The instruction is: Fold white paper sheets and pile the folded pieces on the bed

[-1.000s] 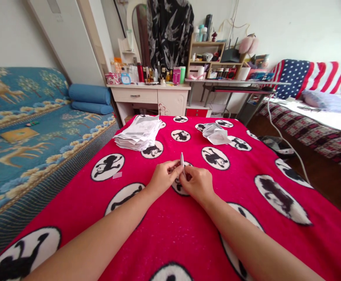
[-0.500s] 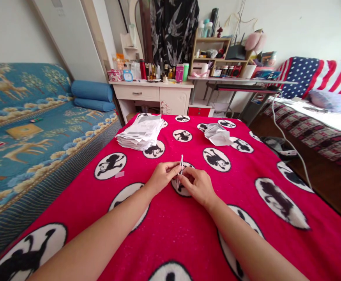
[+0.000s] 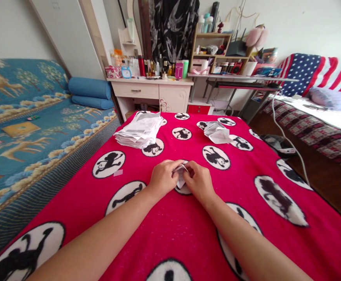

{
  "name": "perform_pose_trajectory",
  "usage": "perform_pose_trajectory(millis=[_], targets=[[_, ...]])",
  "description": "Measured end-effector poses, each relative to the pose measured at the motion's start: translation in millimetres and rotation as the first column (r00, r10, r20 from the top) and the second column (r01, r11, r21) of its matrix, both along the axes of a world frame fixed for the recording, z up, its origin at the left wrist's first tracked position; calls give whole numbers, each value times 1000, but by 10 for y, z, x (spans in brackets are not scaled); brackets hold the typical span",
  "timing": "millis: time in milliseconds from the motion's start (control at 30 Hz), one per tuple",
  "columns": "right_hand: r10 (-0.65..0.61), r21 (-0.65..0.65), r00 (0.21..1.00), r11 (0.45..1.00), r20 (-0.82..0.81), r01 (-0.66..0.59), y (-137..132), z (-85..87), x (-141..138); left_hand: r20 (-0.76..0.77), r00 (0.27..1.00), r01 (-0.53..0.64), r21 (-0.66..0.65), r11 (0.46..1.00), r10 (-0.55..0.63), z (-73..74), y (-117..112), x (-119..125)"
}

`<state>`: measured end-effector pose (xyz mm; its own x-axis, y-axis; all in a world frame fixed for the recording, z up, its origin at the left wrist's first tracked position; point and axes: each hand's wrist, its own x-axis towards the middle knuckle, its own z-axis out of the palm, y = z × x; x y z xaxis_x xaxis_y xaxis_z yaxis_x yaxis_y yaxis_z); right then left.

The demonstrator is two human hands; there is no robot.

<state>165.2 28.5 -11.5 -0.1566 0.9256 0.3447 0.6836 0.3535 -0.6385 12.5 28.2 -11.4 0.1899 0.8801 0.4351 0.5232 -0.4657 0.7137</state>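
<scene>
Both hands meet over the middle of a red blanket (image 3: pixel 164 234) printed with black-and-white mouse circles. My left hand (image 3: pixel 162 178) and my right hand (image 3: pixel 198 180) are closed in a pinch on a small folded piece of white paper (image 3: pixel 181 174), held low against the blanket between the fingertips. Most of the paper is hidden by the fingers. A stack of white printed sheets (image 3: pixel 139 132) lies farther back on the left. A crumpled white paper piece (image 3: pixel 217 132) lies farther back on the right.
A blue deer-patterned sofa bed (image 3: pixel 27 132) runs along the left. A white dresser (image 3: pixel 149 91) crowded with bottles stands behind the blanket, beside a shelf and desk (image 3: pixel 231 78). A flag-patterned cover (image 3: pixel 319 74) and a cable (image 3: pixel 287 136) are on the right.
The folded paper stood upright between my fingers; now it is pressed down lower and both hands have closed in over it. The view shifted slightly.
</scene>
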Motion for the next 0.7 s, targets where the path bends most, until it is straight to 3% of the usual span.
perform_pose_trajectory(millis=[100, 200, 300, 367, 500, 700], targets=[[34, -9, 994, 999, -106, -35, 19, -25, 14, 33, 998, 45, 57, 997, -47, 5, 27, -3], [100, -81, 962, 989, -255, -124, 35, -4, 34, 228, 967, 127, -28, 991, -117, 22, 35, -9], [134, -239, 892, 937, -432, -256, 45, 55, 58, 458, 884, 178, -153, 972, -90, 49, 16, -21], [123, -327, 841, 884, -527, -335, 47, 99, 76, 531, 845, 193, -190, 963, -64, 76, -3, -28], [66, -417, 797, 824, -601, -383, 48, 151, 96, 526, 844, 252, -213, 944, -107, 133, -29, -31], [-48, -477, 820, 832, -570, -283, 83, 146, 77, 458, 863, 349, -237, 907, -213, 146, -49, -90]])
